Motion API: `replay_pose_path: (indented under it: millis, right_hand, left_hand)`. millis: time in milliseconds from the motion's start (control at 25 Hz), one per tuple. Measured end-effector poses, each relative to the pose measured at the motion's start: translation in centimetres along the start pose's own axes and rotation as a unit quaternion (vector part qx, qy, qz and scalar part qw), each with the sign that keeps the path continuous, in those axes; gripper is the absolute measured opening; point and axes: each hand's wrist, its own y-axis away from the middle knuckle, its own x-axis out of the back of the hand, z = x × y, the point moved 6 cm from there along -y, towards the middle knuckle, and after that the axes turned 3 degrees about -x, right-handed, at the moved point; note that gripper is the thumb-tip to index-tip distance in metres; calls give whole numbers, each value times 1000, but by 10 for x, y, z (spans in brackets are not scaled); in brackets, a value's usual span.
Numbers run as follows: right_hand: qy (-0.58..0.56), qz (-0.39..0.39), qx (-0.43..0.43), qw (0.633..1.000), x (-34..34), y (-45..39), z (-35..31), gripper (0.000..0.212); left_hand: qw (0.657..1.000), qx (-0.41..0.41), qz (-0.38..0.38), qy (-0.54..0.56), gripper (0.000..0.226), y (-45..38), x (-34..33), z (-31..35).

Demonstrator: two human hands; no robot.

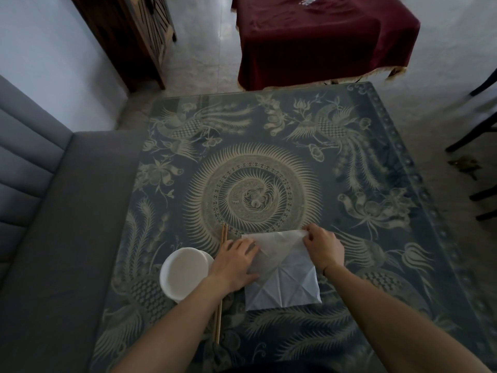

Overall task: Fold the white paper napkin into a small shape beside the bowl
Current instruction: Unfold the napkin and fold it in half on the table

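white paper napkin (282,278): flat on the patterned blue tablecloth (322,170), near edge of the table, just right of the white bowl (184,273). creased in diagonal lines; far right corner lifted and folded inward.

left hand (236,262): fingers straight, pressed flat on the napkin's left side, holding it down.

right hand (322,249): fingers curled, pinching the lifted far corner of the napkin.

wooden chopsticks (223,235): between bowl and napkin, partly hidden under the left forearm.

grey sofa (53,211): left of the table. table with dark red cloth (322,41): beyond.
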Motion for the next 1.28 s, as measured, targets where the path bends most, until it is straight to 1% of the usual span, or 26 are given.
replay_pose_path:
  millis: [40,120,160,200,240,280,320,360,440,520,600,720,840,960,1080,1160,1200,1280]
  right_hand:
    - [-5,21,6,1000,2,3,0,24]
    - [12,94,52,994,9,15,-7,36]
    - [34,123,101,987,9,24,-15,41]
    - [55,133,164,976,5,35,-24,44]
    - [74,125,230,962,-2,47,-33,47]
    - [89,101,286,949,-13,59,-39,50]
    - [102,69,321,939,-24,69,-41,53]
    - [114,37,336,934,-34,76,-39,56]
    - [154,-7,339,928,-48,82,-31,67]
    - [192,-32,326,925,-56,83,-23,72]
    - [210,-56,301,929,-59,79,-12,71]
    - [250,-98,277,923,-62,71,10,88]
    - [245,-88,259,930,-55,69,28,100]
    - [239,-81,251,935,-48,70,36,105]
    - [235,-75,254,935,-45,71,34,105]
    - [232,-64,257,936,-44,72,30,101]
    - [226,-53,264,936,-43,73,23,95]
    - [209,-36,285,935,-44,72,8,79]
  left_hand:
    - [1000,1,9,2,78,0,3,0]
    - [997,22,72,25,73,3,14,3]
    - [992,32,114,43,69,3,20,6]
    - [986,38,150,58,65,4,24,13]
    - [982,38,171,69,63,4,23,21]
    - [982,34,168,77,64,3,19,31]
    - [985,32,145,84,66,1,12,40]
    - [989,37,113,90,69,-1,3,46]
    - [993,53,56,90,70,-1,-15,50]
    - [996,56,20,59,73,0,-28,48]
    - [998,49,-15,27,81,1,-37,44]
    - [999,33,-33,8,99,3,-40,31]
    - [999,25,-35,-10,111,4,-41,21]
    - [999,19,-31,-22,114,5,-43,20]
    - [999,22,-30,-23,115,5,-41,20]
    - [1000,18,-5,0,115,5,-33,23]
    - [1000,12,13,11,112,5,-29,26]
    - [998,-8,51,30,96,6,-24,36]
